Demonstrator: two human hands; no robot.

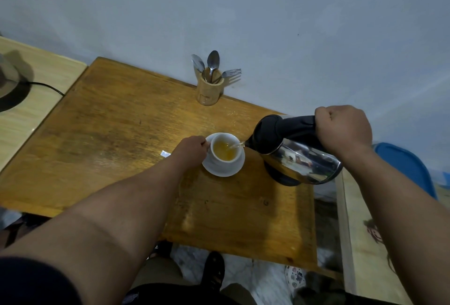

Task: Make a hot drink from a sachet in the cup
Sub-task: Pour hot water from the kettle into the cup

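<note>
Your right hand point(343, 129) wraps tight around the black handle of a steel kettle point(299, 156), fingers fully curled, and tips it so the spout points away from your fist toward the white cup point(225, 150), where a thin stream of water falls into yellow-orange liquid. The cup stands on a white saucer point(222, 170) on the worn wooden table point(117, 122), just beyond the kettle's spout and directly against the fingertips of your left hand point(192, 150), which pinches the cup's handle at its near-left side with the fingers closed on it. Just behind that left hand, half hidden by your wrist, a small pale scrap point(165, 153) lies flat on the table; it may be the torn sachet, but it is too small to tell, and no print on it can be read. Farther from both hands, at the table's back edge by the blue wall, a wooden holder point(210, 91) keeps spoons point(207, 63) and a fork point(231, 73) upright. No brand or lettering is legible on the kettle, cup or holder.
</note>
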